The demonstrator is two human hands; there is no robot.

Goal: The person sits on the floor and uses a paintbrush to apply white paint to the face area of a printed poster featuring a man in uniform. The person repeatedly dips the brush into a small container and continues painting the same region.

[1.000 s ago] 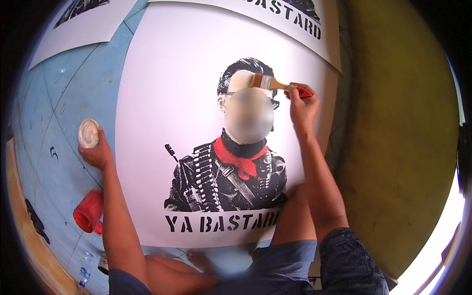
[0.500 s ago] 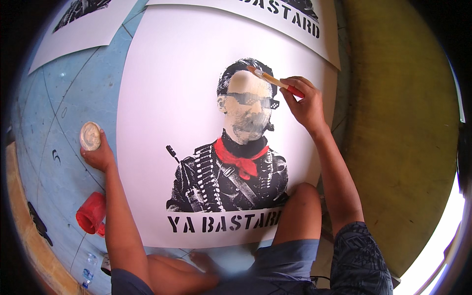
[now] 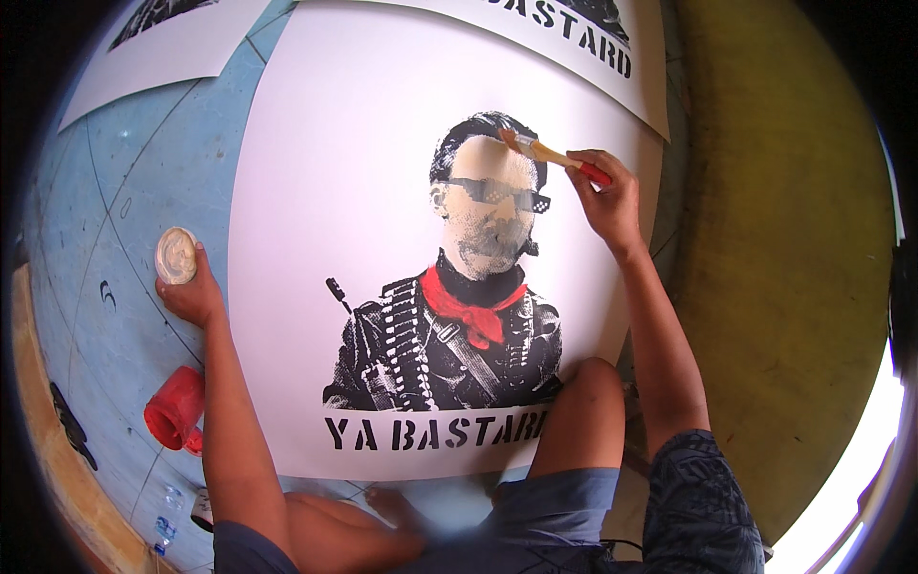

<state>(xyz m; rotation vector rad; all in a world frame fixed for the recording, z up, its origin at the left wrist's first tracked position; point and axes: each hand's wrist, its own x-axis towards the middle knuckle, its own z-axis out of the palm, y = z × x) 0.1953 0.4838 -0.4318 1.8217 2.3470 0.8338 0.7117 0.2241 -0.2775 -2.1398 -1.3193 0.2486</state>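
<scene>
My right hand [image 3: 610,196] grips the red-and-wood handle of a flat paintbrush [image 3: 531,145], whose bristles touch the top of a printed portrait's forehead, near its dark hair. The portrait, with a red neckerchief and dark jacket, is on a large white paper sheet [image 3: 306,172] with black lettering along its bottom. At the sheet's left, my left hand [image 3: 191,292] holds a small round container [image 3: 176,253] of pale cream paint, open at the top.
Other printed sheets [image 3: 153,62] lie at the top. A red plastic container [image 3: 172,411] stands on blue tiles beside my left forearm, near a clear bottle [image 3: 167,521] and dark slippers [image 3: 72,426]. An olive-coloured surface [image 3: 775,287] runs along the right. My bare knee [image 3: 583,392] rests by the sheet's lower right.
Over the last second the brush has moved up to the hairline and tilted, and my right hand has shifted rightward. My left hand with the container has barely moved.
</scene>
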